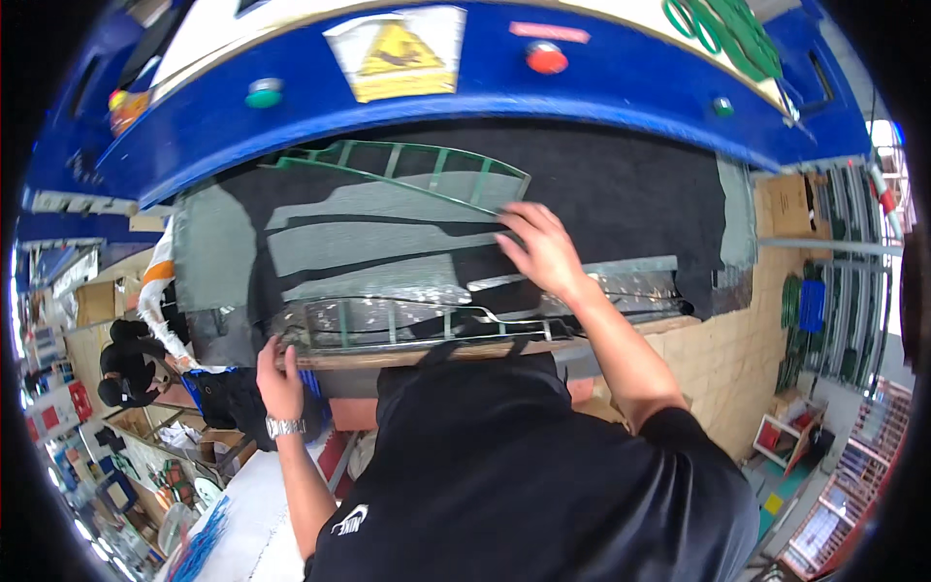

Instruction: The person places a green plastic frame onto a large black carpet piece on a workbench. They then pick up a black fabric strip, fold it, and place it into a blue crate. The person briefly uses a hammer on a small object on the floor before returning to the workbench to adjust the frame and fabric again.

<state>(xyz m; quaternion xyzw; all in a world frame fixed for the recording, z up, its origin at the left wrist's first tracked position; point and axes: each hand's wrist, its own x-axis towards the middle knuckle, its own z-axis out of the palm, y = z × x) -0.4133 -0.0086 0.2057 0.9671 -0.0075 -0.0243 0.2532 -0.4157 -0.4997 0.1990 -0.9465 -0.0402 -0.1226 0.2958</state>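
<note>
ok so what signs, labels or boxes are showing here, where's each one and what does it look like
Warning sign: top centre on the blue machine housing, white sheet with a yellow triangle and a yellow band below.
Red label: small pink-red strip above the red button.
Cardboard box: right of the machine, brown, squarish.
Cardboard box: far left, brown, partly hidden.
No screens visible.

This is a factory workshop. Just beyond the fingers of the right hand (545, 250) rises a blue press machine (601, 82) with red (547, 58) and green push buttons (264, 93) and a yellow warning sticker (398, 56). Under the fingers lies black sheet material (601, 184) with green cutting dies (417, 170). Racks of more dies (844, 291) stand well right of them.
</note>
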